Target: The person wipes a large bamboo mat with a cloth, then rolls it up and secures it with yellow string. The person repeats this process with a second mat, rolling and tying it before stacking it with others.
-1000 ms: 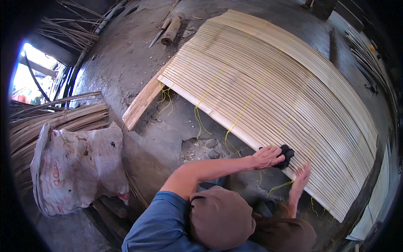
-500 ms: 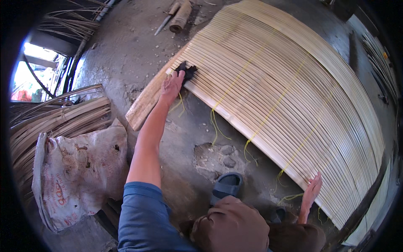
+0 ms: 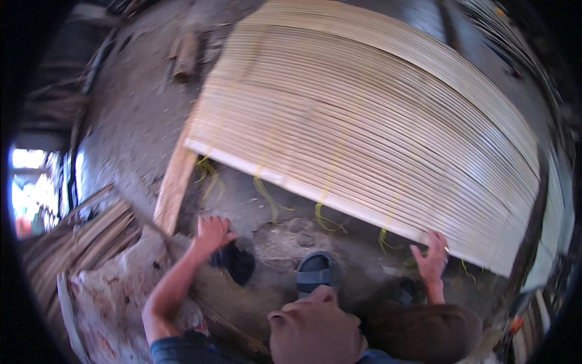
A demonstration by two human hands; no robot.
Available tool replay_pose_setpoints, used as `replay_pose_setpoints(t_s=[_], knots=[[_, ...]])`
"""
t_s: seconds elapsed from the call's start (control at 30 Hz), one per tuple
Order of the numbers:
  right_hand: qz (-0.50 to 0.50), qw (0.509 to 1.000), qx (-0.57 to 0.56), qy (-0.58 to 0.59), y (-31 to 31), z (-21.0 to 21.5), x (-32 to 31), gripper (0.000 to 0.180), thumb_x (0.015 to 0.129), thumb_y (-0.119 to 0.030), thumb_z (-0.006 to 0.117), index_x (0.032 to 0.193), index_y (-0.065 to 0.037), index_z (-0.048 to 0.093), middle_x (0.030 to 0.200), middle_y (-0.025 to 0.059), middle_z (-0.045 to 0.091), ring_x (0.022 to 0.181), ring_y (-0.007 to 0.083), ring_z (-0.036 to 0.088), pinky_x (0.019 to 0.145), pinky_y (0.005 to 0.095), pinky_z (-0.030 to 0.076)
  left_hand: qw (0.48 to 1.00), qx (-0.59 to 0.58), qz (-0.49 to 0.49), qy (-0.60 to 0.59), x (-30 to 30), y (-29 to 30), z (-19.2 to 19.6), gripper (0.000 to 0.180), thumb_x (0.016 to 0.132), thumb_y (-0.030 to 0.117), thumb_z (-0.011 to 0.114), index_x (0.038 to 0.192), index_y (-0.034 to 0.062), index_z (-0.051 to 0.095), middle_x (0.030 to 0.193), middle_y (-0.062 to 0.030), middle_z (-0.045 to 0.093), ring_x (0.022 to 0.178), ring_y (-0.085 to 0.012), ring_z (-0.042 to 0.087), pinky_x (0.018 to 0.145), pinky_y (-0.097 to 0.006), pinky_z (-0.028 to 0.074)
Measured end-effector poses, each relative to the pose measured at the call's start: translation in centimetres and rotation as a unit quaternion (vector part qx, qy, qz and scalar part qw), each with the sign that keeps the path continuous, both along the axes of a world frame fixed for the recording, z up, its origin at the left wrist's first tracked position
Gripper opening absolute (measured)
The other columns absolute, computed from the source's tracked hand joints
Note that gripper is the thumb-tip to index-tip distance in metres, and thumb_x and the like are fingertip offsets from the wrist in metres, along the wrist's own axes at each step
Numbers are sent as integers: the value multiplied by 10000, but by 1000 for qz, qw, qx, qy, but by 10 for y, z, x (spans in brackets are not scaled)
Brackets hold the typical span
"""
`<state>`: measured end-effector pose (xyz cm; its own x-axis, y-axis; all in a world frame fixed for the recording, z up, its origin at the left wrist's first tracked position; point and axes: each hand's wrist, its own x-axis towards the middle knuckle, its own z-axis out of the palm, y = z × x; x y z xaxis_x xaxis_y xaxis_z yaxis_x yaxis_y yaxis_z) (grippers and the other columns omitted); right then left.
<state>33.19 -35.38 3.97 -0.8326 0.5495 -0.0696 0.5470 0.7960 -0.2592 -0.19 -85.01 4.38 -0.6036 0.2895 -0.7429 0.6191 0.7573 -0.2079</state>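
A wide mat of pale, narrow slats (image 3: 339,127), bound with rows of yellow string, lies across the floor in front of me. Loose yellow string ends (image 3: 265,194) hang from its near edge. My left hand (image 3: 212,235) is closed on a crumpled black cloth (image 3: 235,262), which hangs below it, apart from the mat. Motion smears the cloth somewhat. At the right part of the near edge, my right hand (image 3: 431,261) has its fingers apart, with the fingertips at the rim slat and nothing held.
A wooden plank (image 3: 173,194) runs under the mat's left end. Left of me, a stained whitish sack (image 3: 121,291) lies by a stack of split strips (image 3: 91,242). A short log piece (image 3: 186,57) is at the far left. My sandal (image 3: 314,273) stands beside broken floor.
My left hand has come off the mat's left corner and drawn back toward me with the black cloth. My right hand stays near the near edge. The view has shifted.
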Motion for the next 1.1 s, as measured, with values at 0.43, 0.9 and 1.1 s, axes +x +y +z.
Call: replay_pose_setpoints(t_s=[0.43,0.9,1.1], knots=[[103,982,126,97,23,-29,22,212,821,-304,741,915,-134,658,907,37,585,949,279,567,853,418,465,836,490,-233,79,98,276,-35,603,818,188,706,1396,165,532,1235,-102,530,1157,-309,507,983,-453,410],[111,981,-31,155,-22,-29,63,280,832,-364,754,852,-118,623,881,46,603,854,263,617,714,393,531,807,530,-262,7,125,202,-51,596,759,140,771,1310,148,542,1046,-90,555,991,-318,568,851,-483,440],[33,976,20,215,-26,-32,84,423,820,-394,771,1104,-113,631,1124,66,588,1104,280,559,987,437,421,755,571,-318,50,109,200,-76,702,699,91,810,1338,172,529,1210,-153,447,1059,-370,497,913,-493,423]])
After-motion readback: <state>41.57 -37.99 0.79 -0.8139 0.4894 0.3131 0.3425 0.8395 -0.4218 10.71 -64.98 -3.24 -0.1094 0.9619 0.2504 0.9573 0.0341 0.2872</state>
